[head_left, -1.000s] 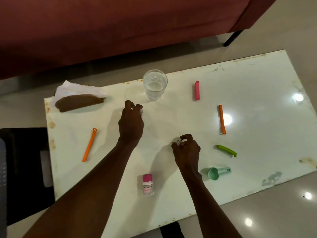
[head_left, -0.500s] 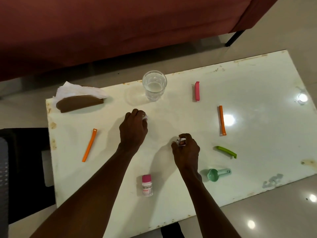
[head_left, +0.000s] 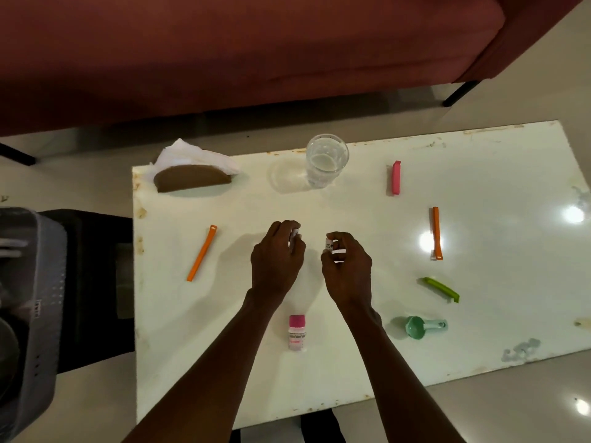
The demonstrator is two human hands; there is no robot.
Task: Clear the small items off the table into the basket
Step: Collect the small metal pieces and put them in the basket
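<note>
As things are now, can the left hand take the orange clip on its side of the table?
Probably not at once. The path from the left hand to the orange clip is bare table, but its fingers already grip a small white item, which must go first.

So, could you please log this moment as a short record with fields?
left hand: grips a small white item
right hand: grips a small white item
table: white
clips on table: orange clip, orange clip by glare, pink clip, green clip
also on table: pink-capped bottle, green scoop, glass, napkin holder
basket: grey, off the table's left end
</note>
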